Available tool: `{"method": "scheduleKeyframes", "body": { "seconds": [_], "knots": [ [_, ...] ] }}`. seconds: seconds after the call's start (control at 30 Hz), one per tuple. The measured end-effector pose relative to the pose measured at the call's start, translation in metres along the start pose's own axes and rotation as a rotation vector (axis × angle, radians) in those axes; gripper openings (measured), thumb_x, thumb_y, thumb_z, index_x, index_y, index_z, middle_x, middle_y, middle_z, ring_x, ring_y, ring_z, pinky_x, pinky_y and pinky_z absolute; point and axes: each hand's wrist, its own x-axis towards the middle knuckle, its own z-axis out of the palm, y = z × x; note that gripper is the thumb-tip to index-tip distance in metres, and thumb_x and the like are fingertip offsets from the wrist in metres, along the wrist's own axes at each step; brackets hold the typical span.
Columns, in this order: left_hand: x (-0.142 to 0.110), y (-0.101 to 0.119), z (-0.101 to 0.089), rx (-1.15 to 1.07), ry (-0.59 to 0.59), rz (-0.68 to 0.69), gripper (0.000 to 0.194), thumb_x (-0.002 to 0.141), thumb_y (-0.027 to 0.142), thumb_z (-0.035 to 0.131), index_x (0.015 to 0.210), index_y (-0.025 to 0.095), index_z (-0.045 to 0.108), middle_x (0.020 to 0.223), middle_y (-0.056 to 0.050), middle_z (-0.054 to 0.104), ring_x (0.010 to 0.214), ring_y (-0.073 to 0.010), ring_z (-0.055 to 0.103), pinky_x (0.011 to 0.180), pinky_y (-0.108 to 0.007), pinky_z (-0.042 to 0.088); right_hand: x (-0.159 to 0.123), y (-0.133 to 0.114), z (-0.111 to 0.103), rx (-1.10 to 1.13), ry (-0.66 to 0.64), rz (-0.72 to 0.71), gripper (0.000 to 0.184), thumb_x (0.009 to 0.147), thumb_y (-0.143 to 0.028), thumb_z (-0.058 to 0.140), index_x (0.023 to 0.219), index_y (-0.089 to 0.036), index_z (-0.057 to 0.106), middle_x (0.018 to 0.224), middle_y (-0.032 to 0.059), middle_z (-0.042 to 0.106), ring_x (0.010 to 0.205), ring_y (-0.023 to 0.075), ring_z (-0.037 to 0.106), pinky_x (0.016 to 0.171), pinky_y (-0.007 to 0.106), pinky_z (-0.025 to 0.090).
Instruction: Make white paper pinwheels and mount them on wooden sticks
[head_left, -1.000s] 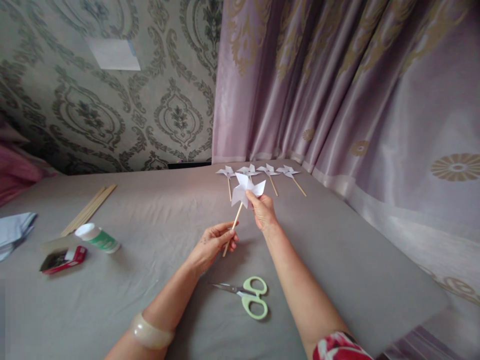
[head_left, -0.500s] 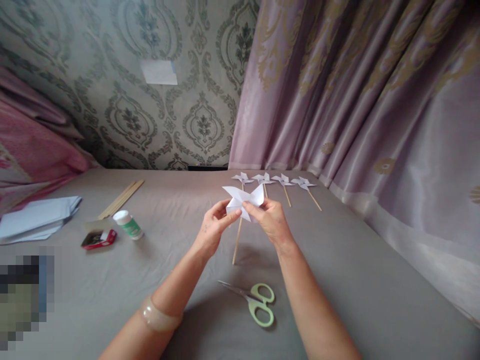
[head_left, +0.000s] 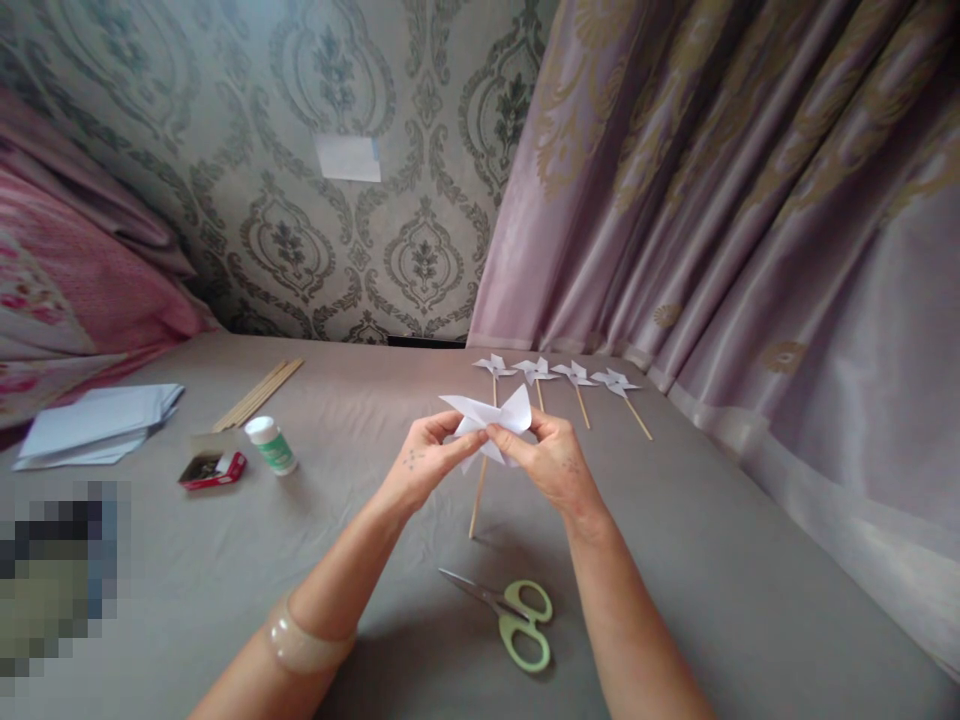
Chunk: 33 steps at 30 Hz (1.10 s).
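Between my two hands is a white paper pinwheel [head_left: 513, 408] on a thin wooden stick [head_left: 477, 500], held over the grey cloth. My left hand [head_left: 429, 452] grips its left side, with the thumb reaching to the centre. From the right, my right hand [head_left: 551, 455] pinches it, thumb also at the centre. Both thumb tips meet there, and the fingers behind the paper are partly hidden. Closer to me on the cloth lie scissors with light green handles [head_left: 525, 625], blades pointing left.
Several finished pinwheels [head_left: 535, 371] lie in a row at the back. To the left are wooden sticks [head_left: 259, 394], a white-and-green bottle [head_left: 271, 446], a small red box [head_left: 213, 468] and stacked white paper [head_left: 97, 425]. A purple curtain [head_left: 675, 200] hangs along the right.
My left thumb has moved right to the pinwheel's centre, meeting the right thumb. The whole view has shifted slightly, so the things on the cloth appear further right and a little lower.
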Motion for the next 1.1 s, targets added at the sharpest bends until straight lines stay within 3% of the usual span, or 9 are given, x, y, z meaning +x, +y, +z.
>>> {"method": "scheduleKeyframes", "body": {
  "seconds": [0.27,0.5,0.8,0.93,1.1],
  "knots": [
    [-0.001,0.003,-0.002,0.065,-0.045,-0.008,0.034,0.067,0.039,0.076,0.088,0.012,0.076,0.085,-0.006,0.073,0.077,-0.0187,0.063,0.076,-0.027,0.046,-0.001,0.000,-0.002,-0.046,-0.034,-0.079,0.022,0.072,-0.033,0.068,0.084,-0.015,0.071,0.087,0.0063,0.073,0.083,0.0212,0.066,0.076,0.031,0.050],
    [-0.003,0.004,-0.002,0.133,-0.056,0.084,0.032,0.068,0.039,0.074,0.087,0.014,0.076,0.086,-0.006,0.073,0.083,-0.0207,0.063,0.076,-0.028,0.046,-0.004,-0.001,-0.003,-0.022,-0.071,-0.088,0.020,0.074,-0.031,0.066,0.085,-0.015,0.070,0.089,0.0069,0.073,0.085,0.0212,0.066,0.076,0.031,0.050],
    [0.001,0.000,0.000,0.086,0.019,0.049,0.030,0.064,0.040,0.077,0.079,0.014,0.074,0.076,-0.003,0.071,0.076,-0.0171,0.060,0.073,-0.026,0.044,0.002,0.005,0.003,0.067,-0.061,-0.023,0.024,0.073,-0.035,0.067,0.086,-0.015,0.072,0.089,0.0066,0.074,0.083,0.0214,0.066,0.079,0.033,0.050],
    [0.003,-0.012,0.004,0.078,0.031,-0.014,0.037,0.066,0.042,0.075,0.088,0.014,0.073,0.086,-0.006,0.072,0.079,-0.0171,0.060,0.074,-0.026,0.043,0.010,0.014,-0.001,0.241,0.037,0.135,0.031,0.066,-0.039,0.072,0.083,-0.014,0.072,0.084,0.0070,0.074,0.075,0.0201,0.066,0.074,0.032,0.050],
    [0.001,-0.038,0.007,0.264,-0.028,-0.166,0.046,0.063,0.047,0.075,0.093,0.012,0.072,0.089,-0.010,0.071,0.078,-0.0189,0.059,0.073,-0.027,0.043,0.023,0.028,-0.023,0.416,0.306,0.227,0.032,0.056,-0.040,0.078,0.074,-0.014,0.072,0.076,0.0055,0.074,0.072,0.0188,0.066,0.069,0.030,0.049]
  ]
}}
